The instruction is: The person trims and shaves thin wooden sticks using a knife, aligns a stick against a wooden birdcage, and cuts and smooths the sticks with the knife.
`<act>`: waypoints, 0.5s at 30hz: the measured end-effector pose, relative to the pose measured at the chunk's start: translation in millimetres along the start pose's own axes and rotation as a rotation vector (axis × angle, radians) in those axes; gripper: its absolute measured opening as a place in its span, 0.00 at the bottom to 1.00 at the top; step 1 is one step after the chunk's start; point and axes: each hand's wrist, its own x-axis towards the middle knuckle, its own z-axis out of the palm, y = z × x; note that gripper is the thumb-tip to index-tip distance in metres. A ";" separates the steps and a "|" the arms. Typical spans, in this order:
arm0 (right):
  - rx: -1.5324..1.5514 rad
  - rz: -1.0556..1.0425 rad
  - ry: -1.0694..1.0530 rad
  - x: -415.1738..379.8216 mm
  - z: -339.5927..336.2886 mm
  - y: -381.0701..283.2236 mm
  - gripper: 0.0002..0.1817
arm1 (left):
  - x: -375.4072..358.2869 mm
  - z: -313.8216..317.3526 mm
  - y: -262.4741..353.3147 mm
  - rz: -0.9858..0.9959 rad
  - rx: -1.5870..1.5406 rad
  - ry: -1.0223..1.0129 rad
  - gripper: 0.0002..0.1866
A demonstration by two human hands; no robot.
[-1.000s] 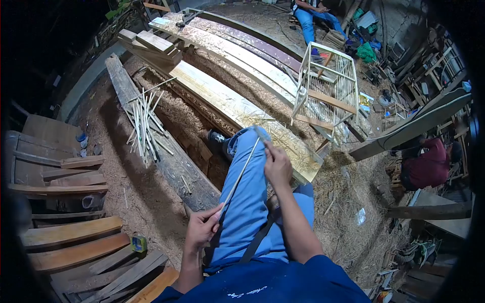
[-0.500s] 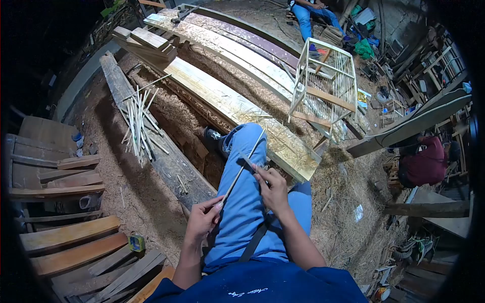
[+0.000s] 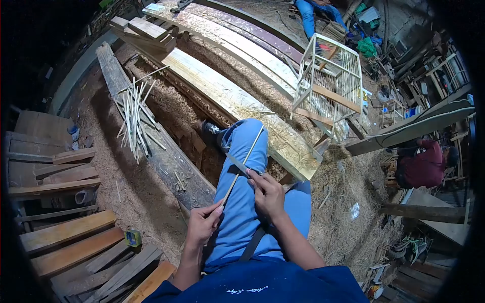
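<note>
My left hand (image 3: 204, 225) pinches the lower end of a thin bamboo-like stick (image 3: 255, 144), which slants up across my raised knee in blue jeans (image 3: 237, 184). In my right hand (image 3: 269, 197) is a knife, its handle mostly hidden by the fingers. The knife's flat blade (image 3: 235, 163) crosses the stick at about mid-length and seems to touch it. A heap of similar pale sticks (image 3: 134, 118) lies on the weathered plank (image 3: 169, 156) to the left of my leg.
A thick pale board (image 3: 217, 88) strewn with shavings runs beyond my knee. On its right stands a barred wooden cage (image 3: 331, 88). Wood pieces (image 3: 76, 230) and a tape measure (image 3: 133, 238) lie at left. A person in a maroon shirt (image 3: 427, 164) sits at right; another person's legs (image 3: 305, 17) show behind.
My right hand has shifted slightly down and left, and the knife blade now reaches farther across the stick. The left hand still pinches the stick's lower end. The view has tilted a little.
</note>
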 end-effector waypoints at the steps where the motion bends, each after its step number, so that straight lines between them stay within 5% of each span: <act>1: 0.003 0.003 -0.006 0.7 2.8 2.5 0.19 | -6.2 -3.7 -0.2 -0.004 0.000 0.005 0.15; 15: -0.103 -0.040 0.067 6.5 1.2 3.6 0.17 | -44.3 -20.3 -5.8 -0.032 0.010 0.019 0.16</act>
